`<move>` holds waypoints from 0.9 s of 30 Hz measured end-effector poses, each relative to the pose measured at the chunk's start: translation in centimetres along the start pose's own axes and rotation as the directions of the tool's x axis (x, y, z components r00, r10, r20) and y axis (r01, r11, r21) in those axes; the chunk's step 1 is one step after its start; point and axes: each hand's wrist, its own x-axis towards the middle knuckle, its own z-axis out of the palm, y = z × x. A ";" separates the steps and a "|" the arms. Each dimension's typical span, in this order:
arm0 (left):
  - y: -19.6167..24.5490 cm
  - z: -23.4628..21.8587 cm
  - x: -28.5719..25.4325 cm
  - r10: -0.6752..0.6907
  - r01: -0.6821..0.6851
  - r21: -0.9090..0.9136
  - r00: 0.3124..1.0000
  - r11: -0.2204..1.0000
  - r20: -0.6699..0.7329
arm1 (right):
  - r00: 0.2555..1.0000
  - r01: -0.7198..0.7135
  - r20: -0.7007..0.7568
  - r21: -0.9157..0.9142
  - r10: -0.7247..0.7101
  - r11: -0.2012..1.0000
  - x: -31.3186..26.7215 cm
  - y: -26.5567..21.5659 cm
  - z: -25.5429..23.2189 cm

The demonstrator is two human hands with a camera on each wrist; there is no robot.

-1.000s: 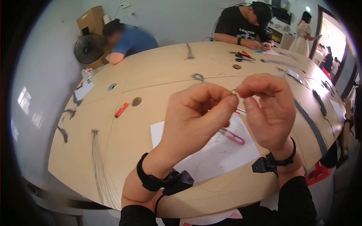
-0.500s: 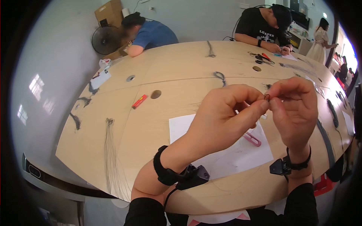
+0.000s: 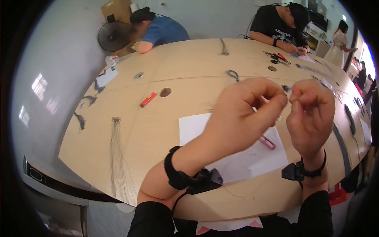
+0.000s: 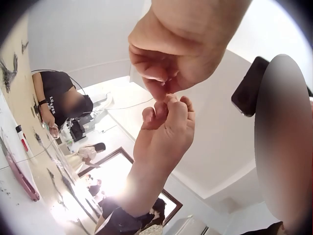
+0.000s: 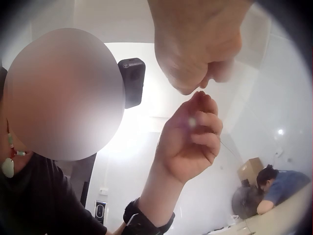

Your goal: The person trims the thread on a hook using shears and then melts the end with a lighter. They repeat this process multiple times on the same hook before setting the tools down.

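Note:
Over the white paper [image 3: 260, 168], my two hands meet with fingertips close together. My left hand [image 3: 246, 114] pinches with thumb and forefinger. The right hand [image 3: 311, 118] has its thumb against its curled forefinger, just beside the left fingertips. A very fine thread [image 4: 124, 107] runs from the fingertips in the left wrist view; the part between the fingers is hidden. Below the hands, a pink-handled cutting tool [image 3: 267, 142] lies on the paper, partly covered by the left hand.
Bundles of fine dark strands [image 3: 115, 146] lie about the wooden table [image 3: 158, 166]. A small red packet [image 3: 148, 99] is near a round table hole [image 3: 165, 92]. Black-handled scissors [image 3: 279, 59] lie farther back. Two people sit across the table; another stands at the right.
The view has swung left, so the hands appear farther right. A small loop seen between the fingertips earlier is now hidden. The right fingers have curled in more, and the fingertips stand slightly apart.

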 end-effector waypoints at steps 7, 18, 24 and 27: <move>1.2 0.3 0.0 -0.117 0.118 -0.084 0.993 0.989 0.014 | 0.985 -0.141 0.108 0.026 0.138 0.990 0.7 -0.7 -1.7; 0.3 0.8 -0.1 -0.048 0.049 -0.019 0.999 0.999 0.022 | 0.990 -0.081 0.112 -0.014 0.082 0.997 0.5 -0.3 -1.6; 0.2 0.8 -0.1 -0.053 0.053 0.001 0.998 0.999 0.038 | 0.996 -0.081 0.041 0.002 0.081 0.997 0.3 -0.5 -1.0; 0.2 0.9 -0.1 -0.042 0.043 -0.014 0.998 0.999 0.037 | 0.989 -0.105 0.108 0.017 0.103 0.994 0.3 -0.6 -1.3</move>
